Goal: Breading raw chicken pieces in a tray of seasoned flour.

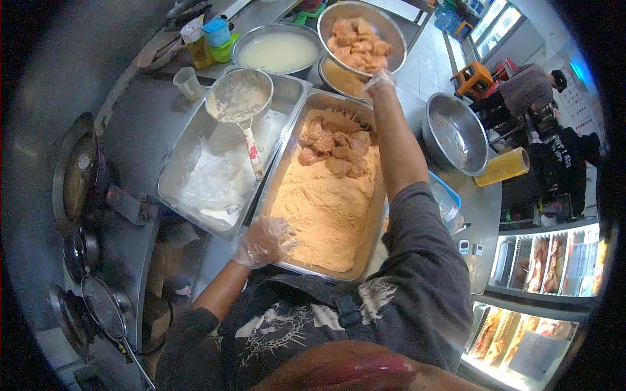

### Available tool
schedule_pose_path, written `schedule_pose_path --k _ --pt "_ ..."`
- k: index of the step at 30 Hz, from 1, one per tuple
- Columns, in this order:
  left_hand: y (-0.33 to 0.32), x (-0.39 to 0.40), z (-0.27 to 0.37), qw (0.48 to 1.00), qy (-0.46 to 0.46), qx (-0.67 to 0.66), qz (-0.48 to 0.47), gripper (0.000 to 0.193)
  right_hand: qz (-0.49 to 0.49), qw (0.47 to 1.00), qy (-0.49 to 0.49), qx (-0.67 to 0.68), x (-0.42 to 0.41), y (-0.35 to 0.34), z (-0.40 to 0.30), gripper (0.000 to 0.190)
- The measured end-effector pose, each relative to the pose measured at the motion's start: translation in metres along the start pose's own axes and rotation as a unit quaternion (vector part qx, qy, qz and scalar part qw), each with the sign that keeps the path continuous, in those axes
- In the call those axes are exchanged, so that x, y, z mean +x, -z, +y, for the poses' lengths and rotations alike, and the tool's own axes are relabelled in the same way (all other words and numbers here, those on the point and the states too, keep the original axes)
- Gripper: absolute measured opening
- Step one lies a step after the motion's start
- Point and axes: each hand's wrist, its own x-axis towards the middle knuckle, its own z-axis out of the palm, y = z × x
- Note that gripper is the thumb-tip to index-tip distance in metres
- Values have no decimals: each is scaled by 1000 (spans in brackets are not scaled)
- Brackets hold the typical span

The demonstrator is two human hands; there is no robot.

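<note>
My right hand point(379, 84), in a clear plastic glove, grips the near edge of a round metal bowl point(402, 54). The bowl is tilted towards me and holds raw, marinated meat pieces point(361, 44). Partly hidden beneath it is another bowl with orange-yellow liquid point(342, 78). Several wet meat pieces point(337, 144) lie at the far end of a deep steel tray point(381, 205) filled with orange-tan breading point(323, 220). At that tray's near left corner is my gloved left hand point(269, 239), its fingers over the breading; the glove blurs how they are bent.
Left of the breading stands a steel tray point(168, 178) of white flour point(220, 178), with a handled sieve point(239, 97) across it. Behind are a bowl of cloudy liquid point(276, 51) and a plastic cup point(188, 84). A steel bowl point(455, 134) and yellow roll point(502, 167) stand right. Another person point(525, 90) is beyond.
</note>
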Motion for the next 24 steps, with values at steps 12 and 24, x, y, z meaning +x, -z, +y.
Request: schedule_pose_path --k 12,24 --pt "-6 -20 -8 1000 17 4 -2 35 -141 986 -58 67 -29 -13 15 37" --pt "1 -14 -5 992 100 2 -81 39 -222 971 -59 -60 51 18 30 22"
